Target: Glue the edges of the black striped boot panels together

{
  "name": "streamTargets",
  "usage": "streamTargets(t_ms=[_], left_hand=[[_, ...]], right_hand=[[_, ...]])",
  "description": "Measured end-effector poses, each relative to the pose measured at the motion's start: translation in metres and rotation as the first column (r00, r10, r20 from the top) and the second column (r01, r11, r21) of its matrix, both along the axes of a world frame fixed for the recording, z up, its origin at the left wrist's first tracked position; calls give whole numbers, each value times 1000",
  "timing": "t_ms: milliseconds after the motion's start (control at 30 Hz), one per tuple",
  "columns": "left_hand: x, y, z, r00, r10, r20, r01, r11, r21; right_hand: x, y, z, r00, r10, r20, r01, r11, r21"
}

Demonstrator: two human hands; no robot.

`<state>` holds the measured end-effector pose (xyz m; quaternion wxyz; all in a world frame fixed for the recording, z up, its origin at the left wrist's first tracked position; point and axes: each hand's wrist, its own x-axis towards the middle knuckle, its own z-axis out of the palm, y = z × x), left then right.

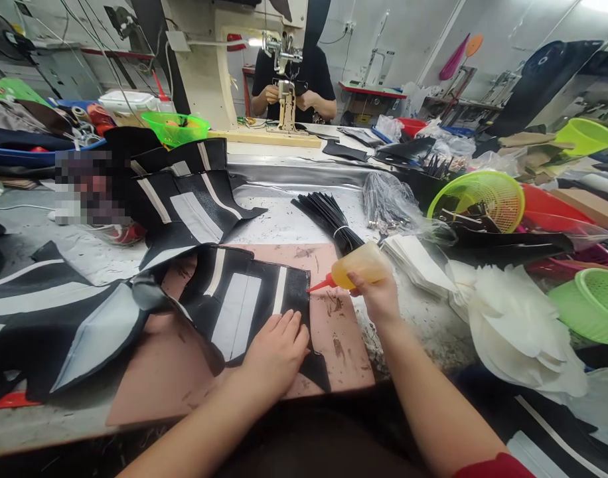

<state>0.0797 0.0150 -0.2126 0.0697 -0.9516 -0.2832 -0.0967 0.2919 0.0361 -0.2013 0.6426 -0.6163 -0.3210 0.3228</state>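
My right hand (376,295) is wrapped round a squeeze bottle (368,263) of yellowish liquid, held on its side. Its red nozzle (322,284) points left, with the tip at the right edge of a black leather piece (297,292). Fingers stretched out, my left hand (279,348) lies flat on the lower right part of that leather, which carries white strips and a white rectangular patch (237,312). Beneath the leather is a pinkish board (341,345) with dark smears.
Similar black pieces lie stacked behind (199,199) and at left (30,299). A bundle of black strips (328,216), white paper pieces (523,325) and a yellow-green basket (513,192) stand to the right. Across the table, a person (320,73) works at a sewing machine (199,66).
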Motion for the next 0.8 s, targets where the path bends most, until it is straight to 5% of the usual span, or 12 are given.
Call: streamTargets(t_ms=[467,800], left_hand=[[-1,0,2,1000,-6,-11,6,1000,-27],[0,-1,5,999,16,-46,-20,996,-86]], right_hand=[[-4,-38,0,994,101,-44,-106,986,-128],[-8,-13,-2,991,-30,128,27,999,22]])
